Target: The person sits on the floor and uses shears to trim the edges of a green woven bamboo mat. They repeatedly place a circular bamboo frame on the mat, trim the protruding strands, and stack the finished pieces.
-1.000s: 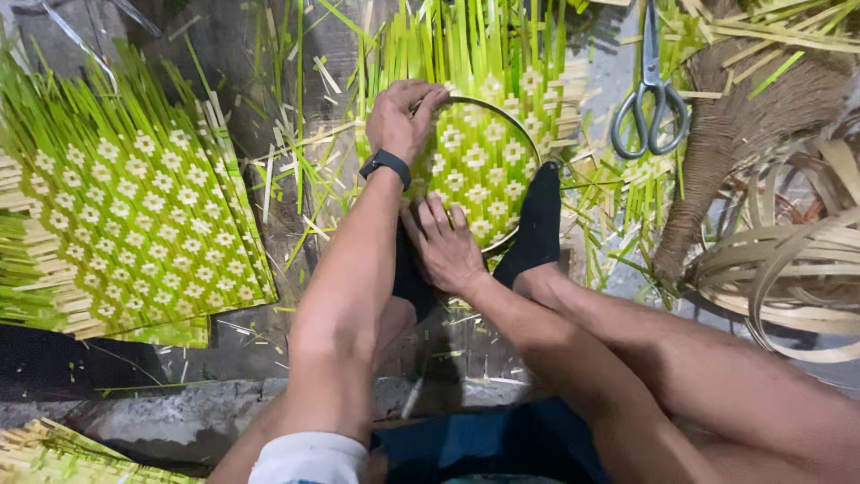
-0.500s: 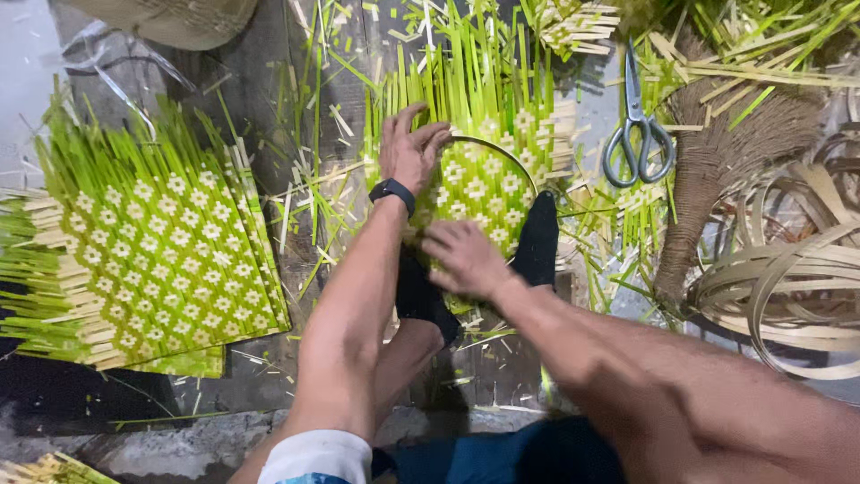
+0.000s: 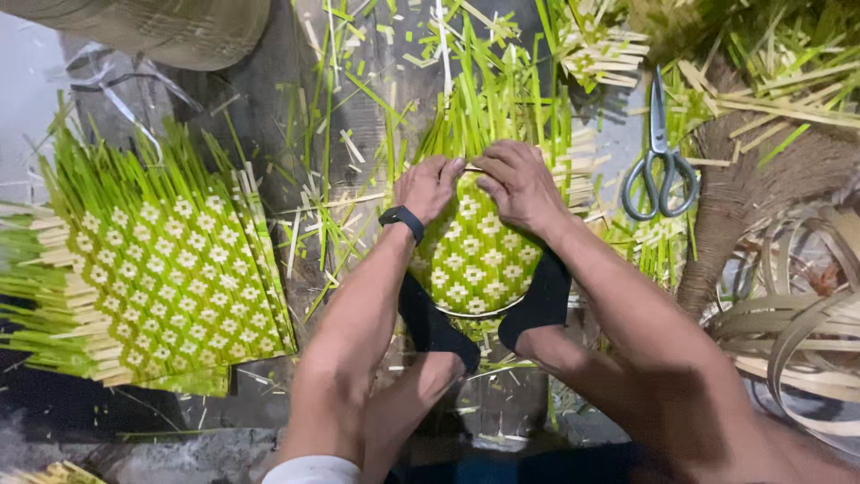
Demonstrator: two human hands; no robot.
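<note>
Strip-littered dark floor (image 3: 358,125), scissors (image 3: 658,161)

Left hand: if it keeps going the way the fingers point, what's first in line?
Probably the right hand: the left hand rests on the woven piece with fingers aimed up-right, and the two nearly touch at its top edge. Past that, loose green strips.

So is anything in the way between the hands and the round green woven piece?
Nothing visible. The left hand and right hand already rest on the upper edge of the round woven piece, fingers touching it. Two dark-socked feet pin its lower edge.
</note>
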